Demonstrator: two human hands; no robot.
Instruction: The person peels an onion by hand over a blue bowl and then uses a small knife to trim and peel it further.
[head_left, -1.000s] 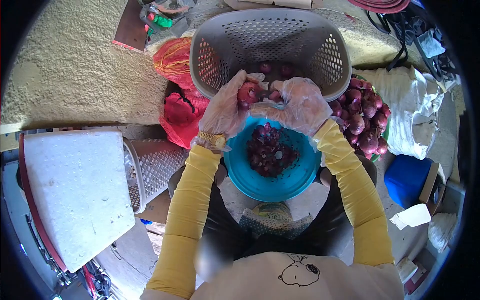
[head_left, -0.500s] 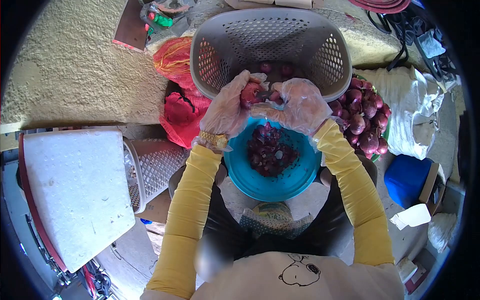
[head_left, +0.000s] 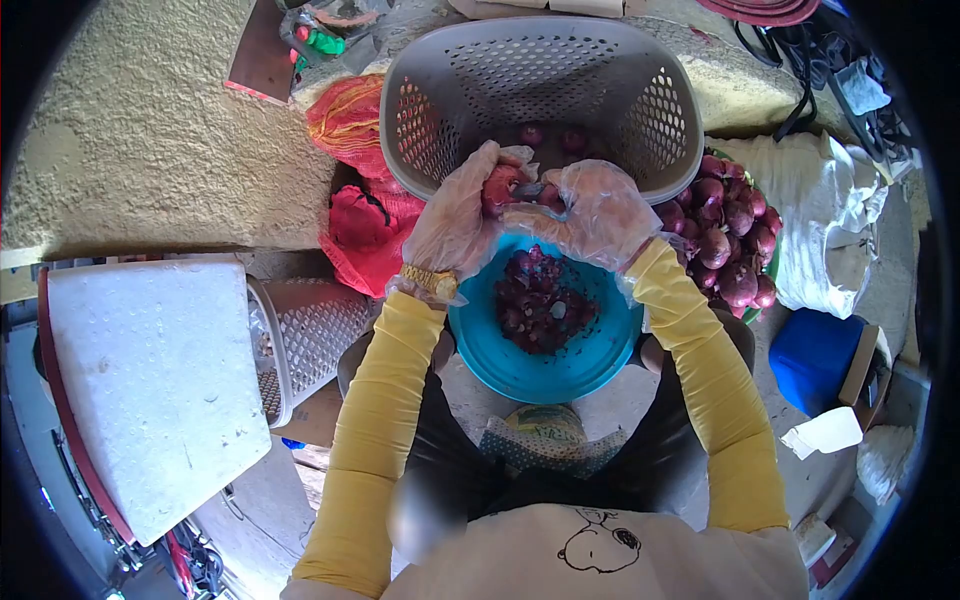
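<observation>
Above the far rim of a blue basin (head_left: 540, 378), my left hand (head_left: 455, 215), in a clear plastic glove, is closed round a red onion (head_left: 500, 187). My right hand (head_left: 605, 210), also gloved, is closed on a small knife (head_left: 528, 190), whose blade touches the onion. Much of the knife is hidden by the fingers. Dark onion peelings (head_left: 545, 300) lie in the basin. Just beyond my hands is a grey perforated basket (head_left: 540, 70) with a few onions (head_left: 572, 140) at its bottom.
A heap of red onions (head_left: 735, 225) sits at the right, beside a white sack (head_left: 810, 220) and a blue container (head_left: 815, 360). Red mesh bags (head_left: 370, 225) lie left of the basket. Farther left are a white foam board (head_left: 150, 390) and another basket (head_left: 315, 335).
Both hands stay in nearly the same place. The left wrist has turned slightly, and the onion and blade have shifted a little between the fingers.
</observation>
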